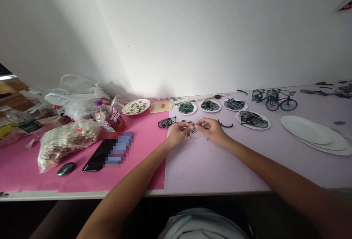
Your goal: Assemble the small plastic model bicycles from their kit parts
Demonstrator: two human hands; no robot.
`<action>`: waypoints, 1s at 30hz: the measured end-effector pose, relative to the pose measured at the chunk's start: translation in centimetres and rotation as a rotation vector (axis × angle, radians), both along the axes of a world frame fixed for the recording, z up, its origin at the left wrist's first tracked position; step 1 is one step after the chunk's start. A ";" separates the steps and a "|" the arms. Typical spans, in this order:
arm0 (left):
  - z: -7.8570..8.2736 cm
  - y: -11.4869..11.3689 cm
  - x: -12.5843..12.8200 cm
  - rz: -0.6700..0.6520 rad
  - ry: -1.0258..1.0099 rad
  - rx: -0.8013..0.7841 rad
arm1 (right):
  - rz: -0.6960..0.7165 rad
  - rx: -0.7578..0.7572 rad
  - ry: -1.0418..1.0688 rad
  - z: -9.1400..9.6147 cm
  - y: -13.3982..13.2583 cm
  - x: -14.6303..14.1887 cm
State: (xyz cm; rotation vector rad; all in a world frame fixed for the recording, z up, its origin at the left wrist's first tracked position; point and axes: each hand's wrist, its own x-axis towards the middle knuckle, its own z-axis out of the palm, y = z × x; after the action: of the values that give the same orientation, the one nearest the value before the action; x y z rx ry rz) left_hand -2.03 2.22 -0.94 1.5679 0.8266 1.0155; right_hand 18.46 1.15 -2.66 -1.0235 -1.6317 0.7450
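Steady the small dark part (193, 128), apparently pinched in both the left hand (180, 133) and right hand (212, 131) over the lilac tabletop (209, 165), using light, even pressure to avoid bending it

Tabletop assembly workspace: long table (214, 173) against white wall (192, 41), plates (264, 116) of small parts (253, 119), model bicycles (281, 100).

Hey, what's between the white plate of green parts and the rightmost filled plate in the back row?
In the head view, a round white plate of thin black and grey parts lies between those two.
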 end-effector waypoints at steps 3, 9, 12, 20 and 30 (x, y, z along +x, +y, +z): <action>0.4 -0.4 0.0 0.004 0.019 0.007 | 0.008 -0.028 0.031 0.0 0.1 0.1; 1.3 -1.1 0.0 0.002 0.085 -0.012 | 0.032 -0.079 0.074 -0.1 0.3 0.2; 1.5 -1.1 0.0 0.008 0.090 -0.028 | 0.041 -0.105 0.083 -0.1 0.4 0.3; 1.1 -0.9 0.1 0.049 0.110 -0.092 | 0.090 -0.131 0.077 0.2 0.3 0.3; 1.5 -0.7 0.2 0.136 0.061 -0.147 | 0.120 0.121 -0.549 3.6 1.6 5.7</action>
State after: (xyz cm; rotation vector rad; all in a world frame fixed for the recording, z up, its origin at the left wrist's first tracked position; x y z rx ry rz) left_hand -1.86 1.51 0.58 1.4386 1.0385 0.9844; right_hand 24.13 2.77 0.98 -1.1097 -2.1954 0.4527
